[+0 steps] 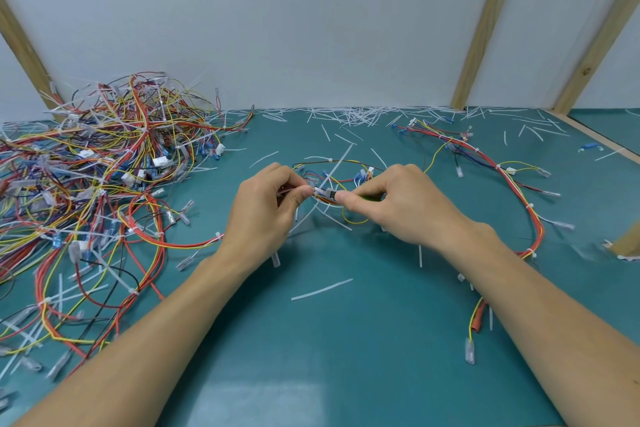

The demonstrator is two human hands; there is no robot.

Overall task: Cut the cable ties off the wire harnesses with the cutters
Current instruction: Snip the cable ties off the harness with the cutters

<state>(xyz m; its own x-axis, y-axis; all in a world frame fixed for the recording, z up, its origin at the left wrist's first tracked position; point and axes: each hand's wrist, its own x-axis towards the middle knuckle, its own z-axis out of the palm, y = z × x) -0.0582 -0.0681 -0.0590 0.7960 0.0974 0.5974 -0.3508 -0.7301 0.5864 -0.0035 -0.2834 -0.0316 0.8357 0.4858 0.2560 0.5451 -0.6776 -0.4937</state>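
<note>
While the left hand (266,204) pinched the wire bundle (323,196), the right hand (391,204) gripped the cutters (330,193) at its cable tie (320,190).

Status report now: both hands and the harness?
Left hand and right hand pinch one harness at its cable tie. Cutters not visible. Tangled pile left.

Head camera looks forward and down, close over the green mat (311,340), facing a white wall (311,17)

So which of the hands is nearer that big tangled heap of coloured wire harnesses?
Left. The left hand is beside the big tangled heap of coloured wire harnesses, just to its right; the right hand lies farther right, beyond the left.
</note>
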